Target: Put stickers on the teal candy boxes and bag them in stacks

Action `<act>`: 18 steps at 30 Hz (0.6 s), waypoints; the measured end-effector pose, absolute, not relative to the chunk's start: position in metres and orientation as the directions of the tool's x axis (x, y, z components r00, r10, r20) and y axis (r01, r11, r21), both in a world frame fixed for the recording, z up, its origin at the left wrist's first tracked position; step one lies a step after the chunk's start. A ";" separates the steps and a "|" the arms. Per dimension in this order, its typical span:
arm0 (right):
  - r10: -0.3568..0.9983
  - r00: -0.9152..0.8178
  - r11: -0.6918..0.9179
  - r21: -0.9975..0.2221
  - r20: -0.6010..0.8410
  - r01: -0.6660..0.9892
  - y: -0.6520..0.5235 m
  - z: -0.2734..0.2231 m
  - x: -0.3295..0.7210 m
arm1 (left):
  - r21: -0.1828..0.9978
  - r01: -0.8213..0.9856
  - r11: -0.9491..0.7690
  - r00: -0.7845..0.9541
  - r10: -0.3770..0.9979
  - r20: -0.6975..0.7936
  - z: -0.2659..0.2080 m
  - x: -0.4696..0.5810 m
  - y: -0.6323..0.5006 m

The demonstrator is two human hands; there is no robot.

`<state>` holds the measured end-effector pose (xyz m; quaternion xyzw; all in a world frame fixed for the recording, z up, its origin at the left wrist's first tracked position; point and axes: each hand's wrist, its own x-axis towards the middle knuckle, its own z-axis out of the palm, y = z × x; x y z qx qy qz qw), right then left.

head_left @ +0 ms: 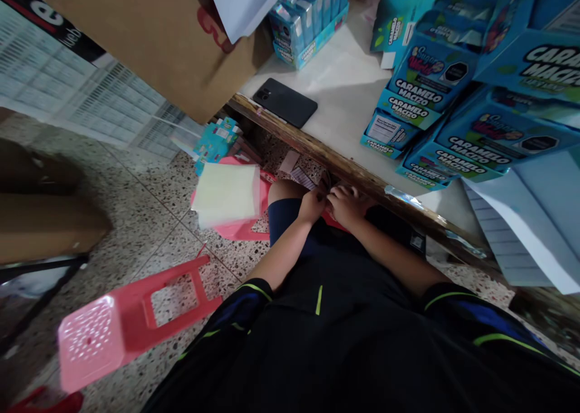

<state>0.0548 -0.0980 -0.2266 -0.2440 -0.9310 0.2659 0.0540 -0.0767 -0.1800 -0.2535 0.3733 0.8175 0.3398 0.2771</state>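
Note:
My left hand (312,204) and my right hand (345,206) meet over my lap, just below the wooden edge of the table (357,153). The fingers of both are curled inward and close together. Whatever they may hold is too dark and small to make out. Close beyond my left hand is a small piece of paper with printed lines (302,177). To the left, a stack of pale yellow sheets (228,192) rests on a pink plastic stool (265,198).
On the table lie a black phone (285,102), a display box of blue packs (310,23) and stacked Caramelo Macizo boxes (419,78). White sheets (521,220) overhang its right edge. A large cardboard box (149,32) stands upper left. Another pink stool (131,322) lies tipped over.

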 end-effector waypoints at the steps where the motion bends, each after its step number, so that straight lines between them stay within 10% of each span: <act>1: 0.471 -0.882 0.751 -0.511 -0.031 0.419 -0.098 -0.227 0.055 | 0.765 0.421 0.488 -0.565 0.801 -0.200 -0.254 -0.077 -0.180; 18: 0.487 -0.865 0.743 -0.463 -0.120 0.483 -0.108 -0.238 0.058 | 0.742 0.462 0.486 -0.527 0.823 -0.211 -0.247 -0.068 -0.190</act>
